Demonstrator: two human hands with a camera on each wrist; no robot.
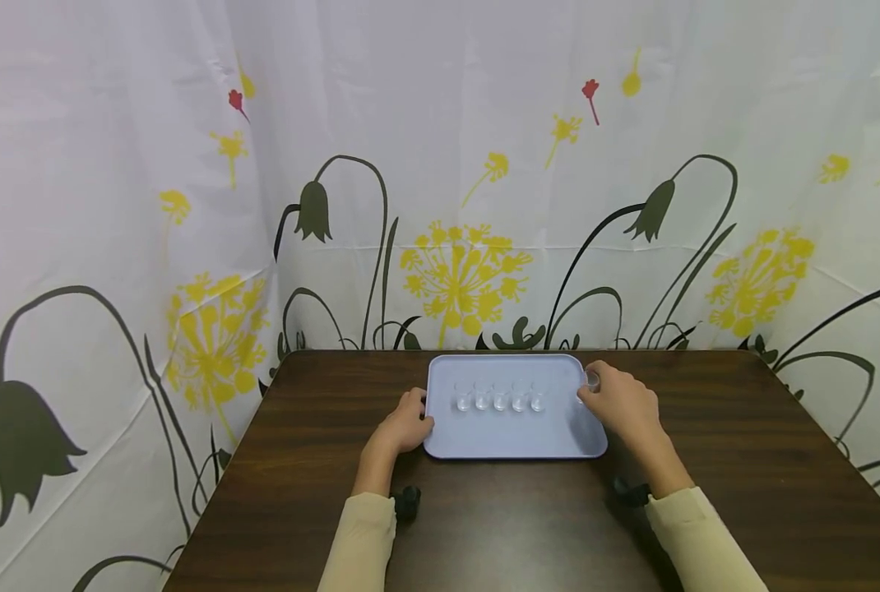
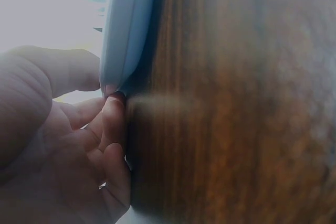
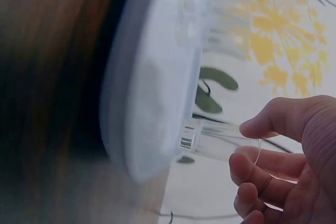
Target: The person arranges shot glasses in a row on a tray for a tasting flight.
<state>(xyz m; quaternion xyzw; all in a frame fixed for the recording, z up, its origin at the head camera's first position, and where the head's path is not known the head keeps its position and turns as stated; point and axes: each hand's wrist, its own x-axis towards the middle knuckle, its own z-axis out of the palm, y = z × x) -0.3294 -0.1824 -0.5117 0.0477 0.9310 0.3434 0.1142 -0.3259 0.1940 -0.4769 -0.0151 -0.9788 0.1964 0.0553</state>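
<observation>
A pale blue rectangular tray [image 1: 514,437] lies on the table. Several small clear shot glasses [image 1: 500,400] stand in a row across its middle. My left hand [image 1: 405,423] grips the tray's left edge; in the left wrist view the thumb [image 2: 79,69] is on the rim and the fingertips are below it. Over the tray's right side, my right hand [image 1: 623,401] pinches another clear shot glass [image 3: 212,139] near its rim, between thumb and fingers. That glass is upright, its base close to the tray surface; whether it touches, I cannot tell.
The dark brown wooden table [image 1: 499,526] extends to both sides of the tray and in front of it. Behind its far edge hangs a white curtain [image 1: 440,107] printed with yellow and green flowers. A black wrist strap [image 1: 407,502] shows at the left sleeve.
</observation>
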